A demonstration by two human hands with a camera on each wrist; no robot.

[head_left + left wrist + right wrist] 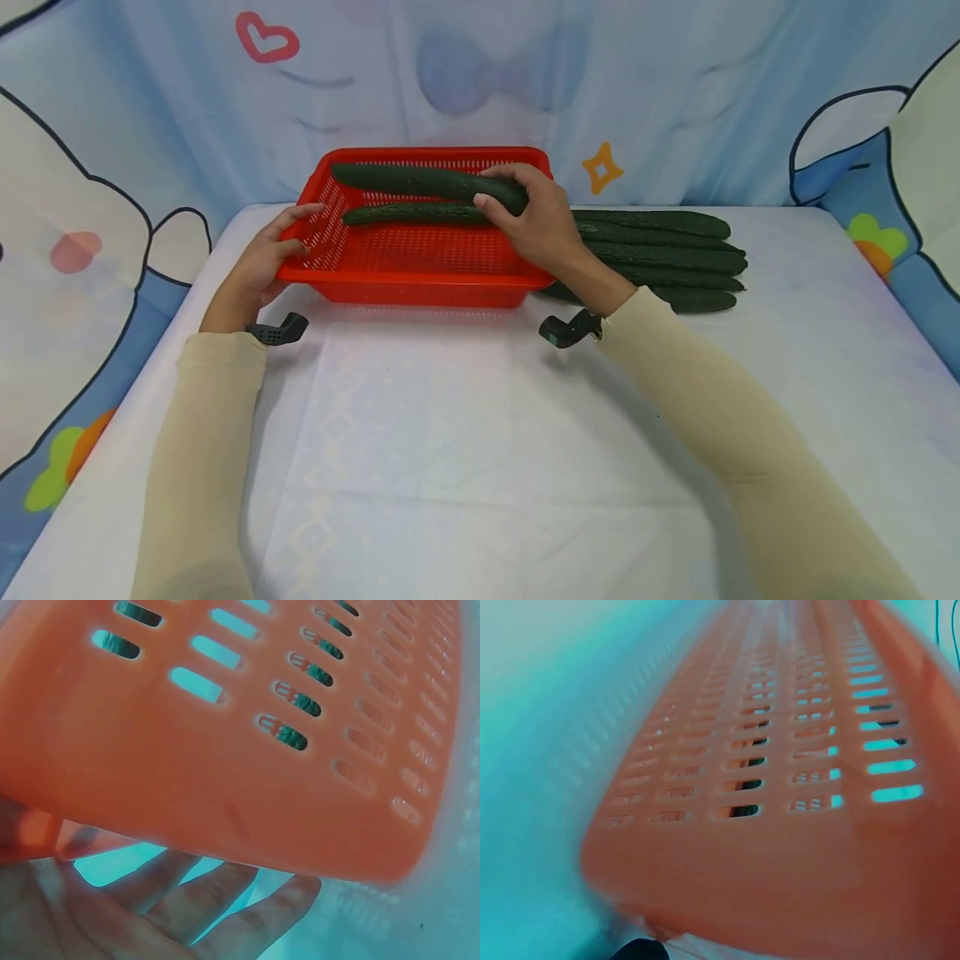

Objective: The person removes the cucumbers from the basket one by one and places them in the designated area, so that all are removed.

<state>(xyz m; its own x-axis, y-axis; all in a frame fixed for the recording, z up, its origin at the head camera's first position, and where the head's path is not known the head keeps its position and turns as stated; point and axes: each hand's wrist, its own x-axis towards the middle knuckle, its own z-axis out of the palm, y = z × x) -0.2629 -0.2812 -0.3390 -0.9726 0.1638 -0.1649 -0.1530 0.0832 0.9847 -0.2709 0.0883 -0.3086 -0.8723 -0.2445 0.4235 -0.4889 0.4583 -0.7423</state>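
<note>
A red plastic basket [420, 292] with slotted walls stands at the back of the table. My left hand [258, 258] grips its left rim; in the left wrist view, several fingers [255, 922] show at the edge of the basket wall [165, 765]. Over the basket, my right hand [543, 221] holds a long dark green cucumber [420, 180] near its right end. A second cucumber [412, 214] lies lengthwise inside the basket, partly hidden by the right hand. Only the basket's outer wall [780, 877] fills the right wrist view; that hand is out of sight there.
Right of the basket lie several more cucumbers [675, 260] side by side, partly behind the right wrist. White cloth covers the table [420, 433]. Behind it hangs a blue patterned curtain [495, 75].
</note>
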